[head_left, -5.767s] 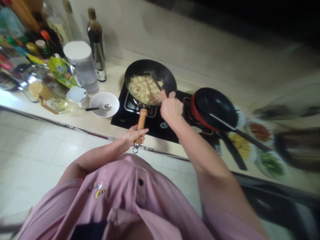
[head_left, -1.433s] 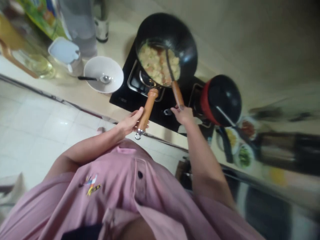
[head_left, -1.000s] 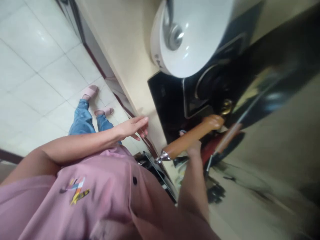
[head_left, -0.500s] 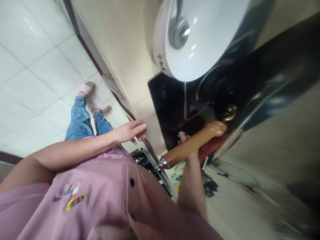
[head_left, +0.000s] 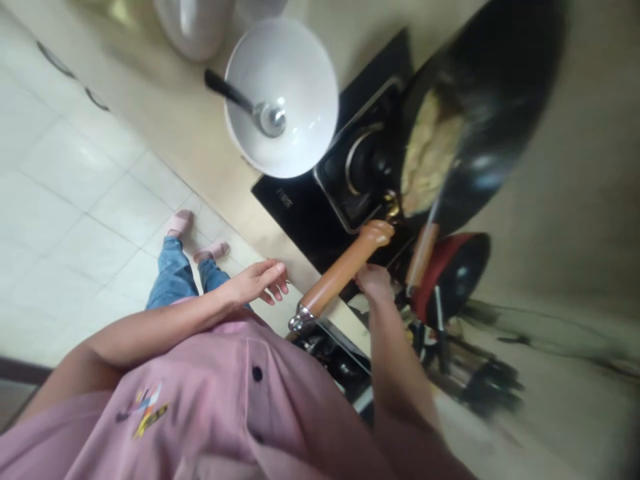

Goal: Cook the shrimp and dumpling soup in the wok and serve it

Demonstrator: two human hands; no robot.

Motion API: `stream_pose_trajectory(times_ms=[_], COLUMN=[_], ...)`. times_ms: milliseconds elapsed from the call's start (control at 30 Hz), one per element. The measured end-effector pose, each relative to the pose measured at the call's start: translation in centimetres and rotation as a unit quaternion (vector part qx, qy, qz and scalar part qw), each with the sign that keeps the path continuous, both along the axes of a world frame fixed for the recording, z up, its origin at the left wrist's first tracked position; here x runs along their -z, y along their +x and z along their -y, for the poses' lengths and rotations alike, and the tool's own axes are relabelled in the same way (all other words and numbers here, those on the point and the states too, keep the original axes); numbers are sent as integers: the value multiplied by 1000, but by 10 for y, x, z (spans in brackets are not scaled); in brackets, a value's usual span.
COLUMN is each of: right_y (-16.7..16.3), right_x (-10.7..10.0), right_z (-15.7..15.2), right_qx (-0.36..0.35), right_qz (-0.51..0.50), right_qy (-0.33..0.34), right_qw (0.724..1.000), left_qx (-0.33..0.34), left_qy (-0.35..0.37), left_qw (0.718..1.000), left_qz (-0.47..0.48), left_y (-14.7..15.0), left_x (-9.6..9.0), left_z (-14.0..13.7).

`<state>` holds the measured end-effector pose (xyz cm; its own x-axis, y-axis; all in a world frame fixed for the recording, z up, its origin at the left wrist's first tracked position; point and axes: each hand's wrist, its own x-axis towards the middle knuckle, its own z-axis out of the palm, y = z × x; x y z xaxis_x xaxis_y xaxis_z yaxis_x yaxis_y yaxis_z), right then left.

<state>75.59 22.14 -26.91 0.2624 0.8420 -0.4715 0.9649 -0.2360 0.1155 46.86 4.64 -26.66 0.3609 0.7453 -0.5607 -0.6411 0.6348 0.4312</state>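
My left hand (head_left: 264, 281) hangs in front of the counter edge with its fingers loosely apart and nothing in it. Behind the wooden wok handle (head_left: 345, 267), my right hand (head_left: 374, 281) is closed at the front of the black gas stove (head_left: 295, 213). Its fingertips are hidden now; half a second ago they were at a silvery stove knob. The black wok (head_left: 505, 127) sits at the back of the stove with pale yellowish food (head_left: 431, 160) in it. A wooden-handled utensil (head_left: 424, 257) leans at the wok's rim.
A white bowl (head_left: 305, 73) holding a black-handled spoon (head_left: 230, 92) overlaps the stove's left side. To the right of the wok is a red pan (head_left: 433, 287) with a dark inside. Below the counter, a drawer (head_left: 345, 367) with dark contents stands open.
The view has swung, bringing the whole bowl, the food in the wok and the red pan into sight. My right hand stays by the stove front; my left hand remains free.
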Motion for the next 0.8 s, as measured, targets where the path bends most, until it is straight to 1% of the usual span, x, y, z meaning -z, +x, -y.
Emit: stream_pose_trajectory(times_ms=[100,167,200,233,267,300,333,367,400,433,467,533,567,600,633,700,733,800], right_y=[-6,-7,-8,-8,-9,-11,-14,-18,-25,-34,-44,-68,-81,-92,-102,-113,-113,-102], right_x=[2,-9,-17,-28,-40,-52,-64,-76,-85,-93,-99,-105,-105,-105,-105,-107,-109,-116], right_z=[1,4,5,6,8,9,9,9,8,7,5,1,-1,-2,-2,3,7,17], right_qx=[85,135,159,183,203,215,216,202,173,128,75,-28,-67,-90,-100,-96,-89,-71], right_qz=[-79,-139,-174,-219,-274,-332,-388,-433,-457,-454,-426,-325,-267,-216,-176,-128,-115,-111], right_qy=[12,35,59,93,133,174,206,227,234,229,220,207,206,209,217,235,247,283], right_qw=[993,980,970,954,931,902,872,849,840,852,874,922,939,949,955,959,958,950], left_qx=[5,1,4,11,22,36,50,63,72,79,83,79,70,58,40,-17,-55,-143], left_qy=[-12,-11,-4,3,8,9,7,3,0,-2,-2,-2,-2,-4,-7,-17,-21,-27], left_qw=[1000,999,998,998,997,996,996,995,994,993,992,991,991,991,990,988,985,974], left_qz=[-18,-46,-59,-70,-76,-79,-79,-80,-83,-87,-93,-104,-111,-120,-132,-156,-163,-172], left_y=[0,-1,-1,-1,0,0,2,3,5,7,9,11,11,10,7,-6,-16,-41], left_x=[-10,-22,-28,-34,-40,-46,-51,-54,-57,-59,-61,-61,-61,-60,-59,-57,-56,-53], left_z=[-11,-20,-26,-32,-38,-44,-51,-56,-62,-66,-70,-73,-74,-74,-74,-73,-74,-76])
